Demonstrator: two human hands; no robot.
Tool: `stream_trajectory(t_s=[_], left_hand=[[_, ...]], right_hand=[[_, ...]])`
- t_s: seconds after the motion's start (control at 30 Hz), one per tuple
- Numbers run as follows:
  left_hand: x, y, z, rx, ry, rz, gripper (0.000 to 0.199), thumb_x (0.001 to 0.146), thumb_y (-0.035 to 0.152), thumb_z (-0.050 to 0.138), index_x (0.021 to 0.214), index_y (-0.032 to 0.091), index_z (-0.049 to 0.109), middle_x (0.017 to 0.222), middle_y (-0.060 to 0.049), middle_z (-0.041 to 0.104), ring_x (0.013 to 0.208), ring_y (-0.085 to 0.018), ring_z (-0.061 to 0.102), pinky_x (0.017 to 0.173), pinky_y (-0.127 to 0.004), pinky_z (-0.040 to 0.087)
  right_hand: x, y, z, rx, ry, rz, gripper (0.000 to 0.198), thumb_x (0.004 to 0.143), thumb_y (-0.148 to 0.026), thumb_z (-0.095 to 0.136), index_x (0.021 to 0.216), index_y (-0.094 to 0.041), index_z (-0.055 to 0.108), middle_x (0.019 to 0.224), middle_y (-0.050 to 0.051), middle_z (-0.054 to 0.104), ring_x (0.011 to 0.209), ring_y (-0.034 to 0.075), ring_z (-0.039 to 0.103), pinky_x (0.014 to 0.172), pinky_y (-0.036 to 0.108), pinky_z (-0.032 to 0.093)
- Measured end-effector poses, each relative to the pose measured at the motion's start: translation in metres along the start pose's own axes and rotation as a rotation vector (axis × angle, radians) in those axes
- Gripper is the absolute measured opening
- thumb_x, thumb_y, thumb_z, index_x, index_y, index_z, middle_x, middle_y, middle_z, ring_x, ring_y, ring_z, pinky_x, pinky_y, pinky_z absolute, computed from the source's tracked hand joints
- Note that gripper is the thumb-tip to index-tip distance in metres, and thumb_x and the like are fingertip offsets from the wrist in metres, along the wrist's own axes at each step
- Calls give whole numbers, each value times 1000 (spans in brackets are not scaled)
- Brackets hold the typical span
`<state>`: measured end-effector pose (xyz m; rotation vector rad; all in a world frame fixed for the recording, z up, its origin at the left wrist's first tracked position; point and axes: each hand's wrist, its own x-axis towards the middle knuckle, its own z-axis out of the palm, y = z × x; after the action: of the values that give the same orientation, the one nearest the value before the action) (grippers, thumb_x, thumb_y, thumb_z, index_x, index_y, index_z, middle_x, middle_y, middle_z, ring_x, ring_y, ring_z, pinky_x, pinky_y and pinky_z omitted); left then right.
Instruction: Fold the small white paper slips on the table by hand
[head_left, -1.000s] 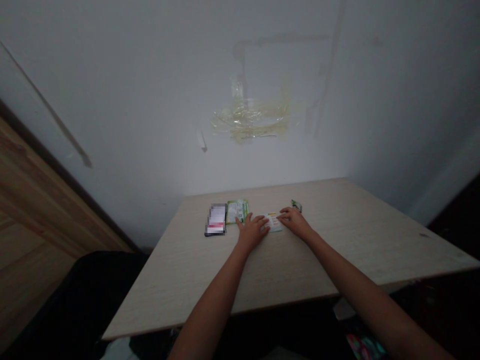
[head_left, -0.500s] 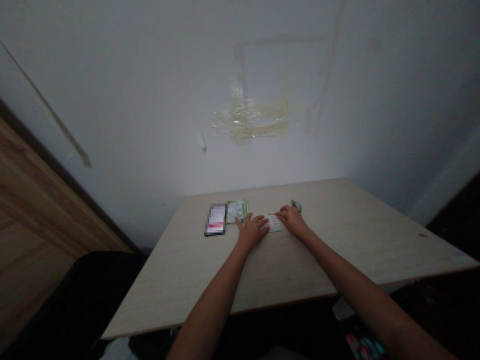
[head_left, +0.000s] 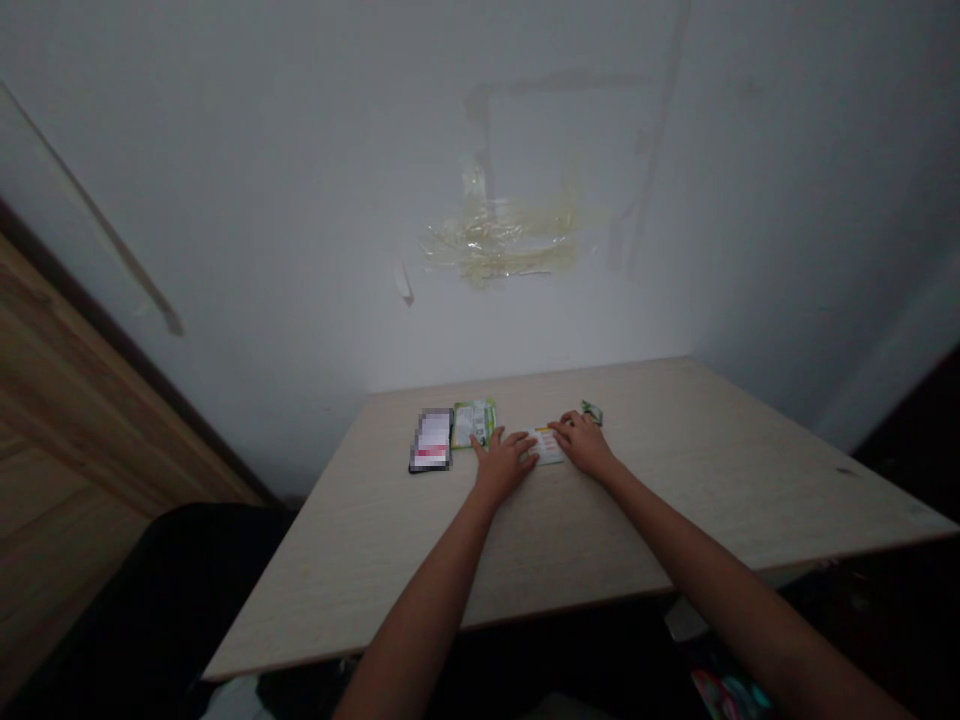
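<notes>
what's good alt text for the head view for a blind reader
A person's left hand, grip spread, rests on a small printed paper on a pale table, with the right hand at the paper's right side. To the left lie a green-and-white packet and a phone; a crumpled wrapper lies beyond the right hand.

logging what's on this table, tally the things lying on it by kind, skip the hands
phone: 1
flat printed pieces: 2 (green-and-white piece, white sheet)
small crumpled green scrap: 1
total: 4
</notes>
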<state>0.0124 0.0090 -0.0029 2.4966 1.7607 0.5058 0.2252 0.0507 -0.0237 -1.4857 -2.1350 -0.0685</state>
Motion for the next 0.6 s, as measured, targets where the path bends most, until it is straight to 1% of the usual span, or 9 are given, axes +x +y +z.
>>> stream_trajectory(t_s=[0.1,0.27,0.43,0.6], left_hand=[[0,0,1,-1,-2,-2,39,93,54,47,131,47,55,144,4,54,142,-34,30,108,-79,4],[0,0,1,6,5,-4,39,93,54,47,131,48,55,144,5,54,142,-34,30,108,-79,5],[0,0,1,0,13,5,39,93,53,46,131,48,55,143,4,55,141,-35,31,107,-80,3],[0,0,1,0,-2,3,40,93,54,46,132,48,53,144,5,54,141,-35,30,106,-81,3]], right_hand=[[-1,0,-3,22,-3,-9,34,94,-35,50,121,-27,69,117,12,62,106,28,52,93,43,40],[-1,-1,-11,42,-41,-58,31,96,-31,49,113,-23,73,112,10,67,106,24,55,96,39,40],[0,-3,-12,16,-52,-30,29,94,-33,53,110,-22,74,113,9,69,107,23,57,96,39,40],[0,3,-11,68,-43,-17,26,91,-35,58,106,-24,76,114,9,69,105,24,58,96,40,41]])
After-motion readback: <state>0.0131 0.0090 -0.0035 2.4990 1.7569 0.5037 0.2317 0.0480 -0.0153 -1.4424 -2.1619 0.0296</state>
